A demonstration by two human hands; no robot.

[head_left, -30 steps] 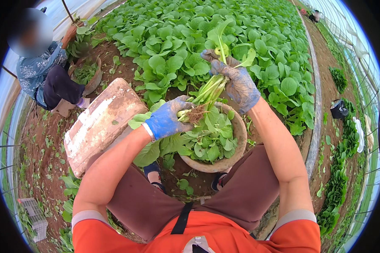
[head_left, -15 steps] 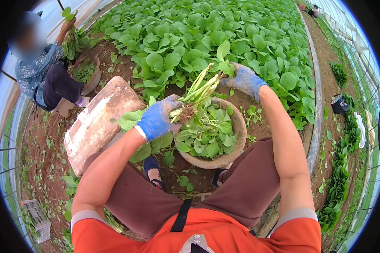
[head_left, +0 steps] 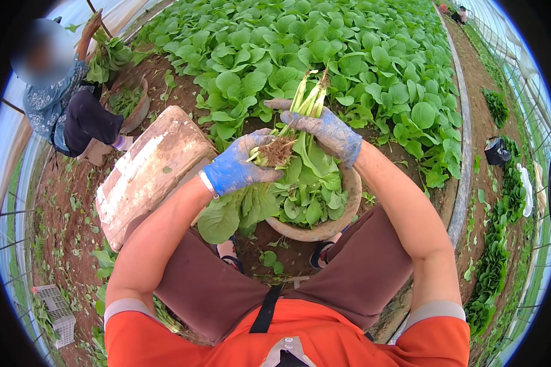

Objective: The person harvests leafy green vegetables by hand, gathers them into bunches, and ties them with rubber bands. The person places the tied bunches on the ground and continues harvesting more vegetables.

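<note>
My left hand (head_left: 242, 164), in a dirty blue glove, is closed around leafy greens whose soil-caked roots (head_left: 277, 151) point up between thumb and fingers. Large green leaves (head_left: 226, 215) hang below that hand. My right hand (head_left: 327, 133), in a matching glove, wraps round a bunch of pale-stemmed greens (head_left: 310, 100), stem ends up and leaves hanging down. The two hands are close together over a round, earth-stained basin (head_left: 349, 211) that holds loose green leaves (head_left: 309, 205). My right hand and the bunch hide its far side.
A dense leafy bed (head_left: 275, 43) spreads ahead. A worn, pale block (head_left: 150, 168) lies left of the basin. At far left a seated person (head_left: 58, 119) handles greens beside another basin (head_left: 142, 109). A plastic crate (head_left: 58, 315) stands lower left; a concrete strip (head_left: 462, 153) runs along the right.
My right hand has moved left and closed around the pale-stemmed bunch, which now stands more upright. My left hand has shifted slightly right, its greens still held. The other person's raised hand moved slightly.
</note>
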